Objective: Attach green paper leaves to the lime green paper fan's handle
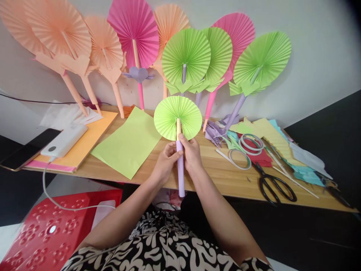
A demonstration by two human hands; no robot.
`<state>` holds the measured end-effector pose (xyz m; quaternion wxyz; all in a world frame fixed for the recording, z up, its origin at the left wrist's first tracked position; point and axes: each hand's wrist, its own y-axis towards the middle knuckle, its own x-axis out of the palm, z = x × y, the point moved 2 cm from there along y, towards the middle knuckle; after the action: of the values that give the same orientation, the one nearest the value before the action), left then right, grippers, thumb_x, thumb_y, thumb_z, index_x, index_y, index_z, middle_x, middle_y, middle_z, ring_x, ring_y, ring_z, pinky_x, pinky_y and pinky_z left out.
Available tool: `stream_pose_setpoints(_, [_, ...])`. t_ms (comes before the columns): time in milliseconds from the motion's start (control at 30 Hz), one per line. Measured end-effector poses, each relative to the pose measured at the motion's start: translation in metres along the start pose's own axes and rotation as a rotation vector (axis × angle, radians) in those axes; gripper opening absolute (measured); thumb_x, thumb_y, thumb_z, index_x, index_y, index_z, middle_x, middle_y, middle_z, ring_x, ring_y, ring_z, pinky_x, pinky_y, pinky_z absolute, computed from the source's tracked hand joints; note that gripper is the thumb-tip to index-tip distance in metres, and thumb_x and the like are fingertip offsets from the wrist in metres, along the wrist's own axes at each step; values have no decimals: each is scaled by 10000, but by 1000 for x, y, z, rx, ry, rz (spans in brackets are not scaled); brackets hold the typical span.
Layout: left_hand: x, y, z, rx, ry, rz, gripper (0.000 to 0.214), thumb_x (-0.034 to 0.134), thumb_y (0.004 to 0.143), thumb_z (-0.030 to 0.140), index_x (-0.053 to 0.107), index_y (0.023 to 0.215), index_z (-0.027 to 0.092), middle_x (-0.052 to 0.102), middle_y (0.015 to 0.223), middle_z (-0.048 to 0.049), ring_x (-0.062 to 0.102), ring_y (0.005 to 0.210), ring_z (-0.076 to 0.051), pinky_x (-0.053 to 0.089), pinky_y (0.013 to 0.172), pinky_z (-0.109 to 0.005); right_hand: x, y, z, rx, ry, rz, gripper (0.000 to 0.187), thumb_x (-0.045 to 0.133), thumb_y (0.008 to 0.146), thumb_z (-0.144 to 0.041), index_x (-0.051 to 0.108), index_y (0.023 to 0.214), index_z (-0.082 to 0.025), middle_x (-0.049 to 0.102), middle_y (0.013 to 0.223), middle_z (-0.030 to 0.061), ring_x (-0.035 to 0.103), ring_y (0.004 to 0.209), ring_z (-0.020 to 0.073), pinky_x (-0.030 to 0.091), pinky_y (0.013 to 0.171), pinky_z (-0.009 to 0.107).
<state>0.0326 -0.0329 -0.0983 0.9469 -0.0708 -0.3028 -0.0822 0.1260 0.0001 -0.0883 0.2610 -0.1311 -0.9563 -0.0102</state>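
A light green pleated paper fan (166, 116) is held upright in front of me, over the table's near edge. Its handle is a lilac paper tube (181, 177) with a cream-coloured part (178, 128) above it that reaches up to the middle of the pleats. My left hand (166, 160) closes on the tube from the left, thumb across its front. From the right, my right hand (191, 152) grips it near the top, thumb pressed at the join of lilac and cream. A sheet of light green paper (128, 146) lies flat to the left of my hands.
Finished paper fans (135, 30) in peach, pink and green lean on the wall. Tape rolls (239, 159), black scissors (275, 186) and paper scraps (216, 131) lie right. A white power bank (64, 140) and a phone (28, 148) sit left; a red stool (50, 226) stands below.
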Motion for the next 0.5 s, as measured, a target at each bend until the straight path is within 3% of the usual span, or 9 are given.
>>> stream_pose_setpoints(167, [-2, 0, 5, 8, -76, 16, 368, 834, 755, 253, 625, 1056, 219, 652, 852, 25, 584, 621, -97, 483, 639, -276, -6, 3, -1, 1, -21, -33, 364, 750, 765, -560, 627, 789, -218, 656, 779, -16, 594, 691, 126, 470, 604, 248])
stream_pose_setpoints(300, [-4, -3, 8, 7, -153, 52, 312, 818, 773, 235, 635, 1025, 211, 625, 830, 18, 608, 660, -111, 501, 654, -278, -7, 4, -3, -38, -125, -63, 276, 798, 710, -436, 640, 792, -224, 630, 810, -31, 571, 736, 113, 462, 645, 227])
stream_pose_setpoints(500, [-1, 3, 14, 7, -215, 105, 227, 782, 802, 264, 589, 894, 186, 624, 811, 1, 593, 668, -120, 470, 631, -277, -4, 1, -1, -1, -195, -66, 288, 797, 671, -419, 595, 732, -224, 531, 654, -58, 470, 582, 97, 402, 498, 225])
